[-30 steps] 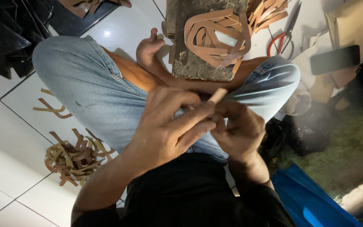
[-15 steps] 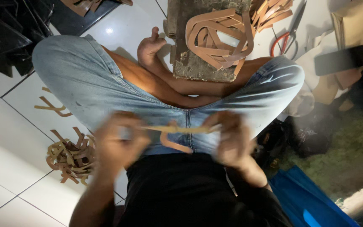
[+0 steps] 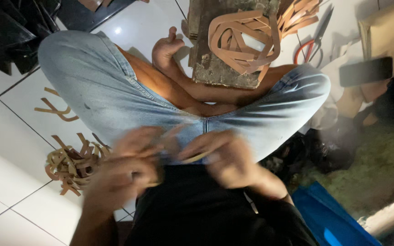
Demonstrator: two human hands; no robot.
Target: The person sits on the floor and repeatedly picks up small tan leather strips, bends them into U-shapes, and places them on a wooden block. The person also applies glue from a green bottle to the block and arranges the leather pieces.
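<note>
left hand (image 3: 128, 168): blurred, fingers curled, grip unclear | right hand (image 3: 226, 159): blurred, fingers curled over a tan strip (image 3: 196, 157) | strip: over the lap, between both hands | strip pile (image 3: 71, 164): on floor by left hand

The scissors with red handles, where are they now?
In the head view the scissors lie on the white floor at the upper right, just right of the brown strips piled on the wooden block.
</note>
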